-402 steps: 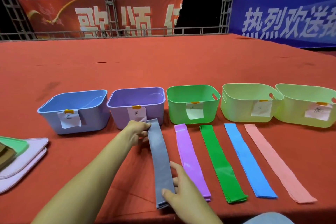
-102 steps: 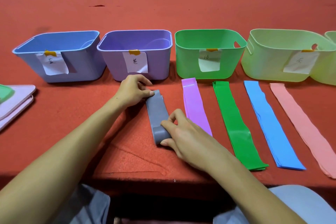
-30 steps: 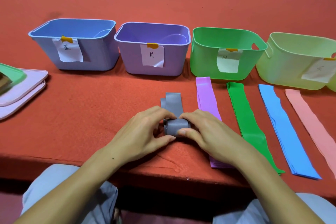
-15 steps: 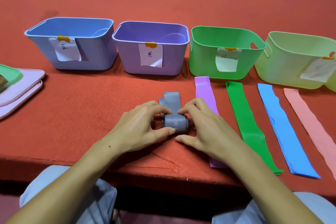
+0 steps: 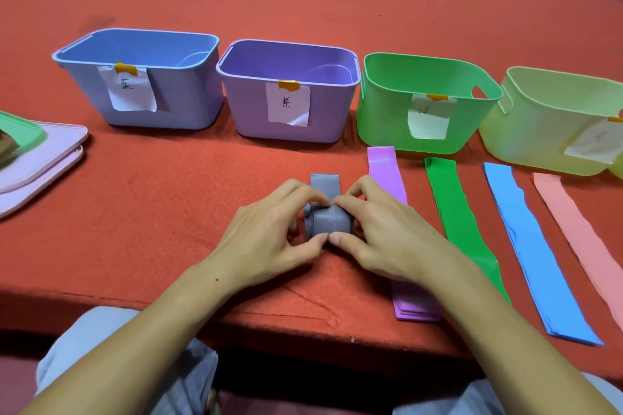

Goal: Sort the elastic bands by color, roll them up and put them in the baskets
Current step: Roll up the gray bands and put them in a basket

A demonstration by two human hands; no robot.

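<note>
A grey elastic band [image 5: 329, 219] lies mostly rolled into a thick coil on the red table, a short flat tail reaching away from me. My left hand [image 5: 269, 236] and my right hand [image 5: 384, 236] grip the coil from either side, thumbs meeting at its near edge. To the right lie flat bands: purple [image 5: 386, 175], partly under my right hand, green [image 5: 455, 209], blue [image 5: 526, 236] and pink [image 5: 573, 229]. Behind stand labelled baskets: blue [image 5: 84, 57], purple [image 5: 242, 94], green [image 5: 377, 111] and pale yellow-green [image 5: 526, 131].
Pink lids [image 5: 40, 165] with a green lid [image 5: 20, 130] on top are stacked at the left edge. Another pale basket [image 5: 618, 172] peeks in at the far right. The table's front edge [image 5: 269, 317] runs just below my wrists.
Over the earlier frames the grey band went from lying flat to a coil. In the last second the coil rolled a little farther away from me and the flat tail shortened.
</note>
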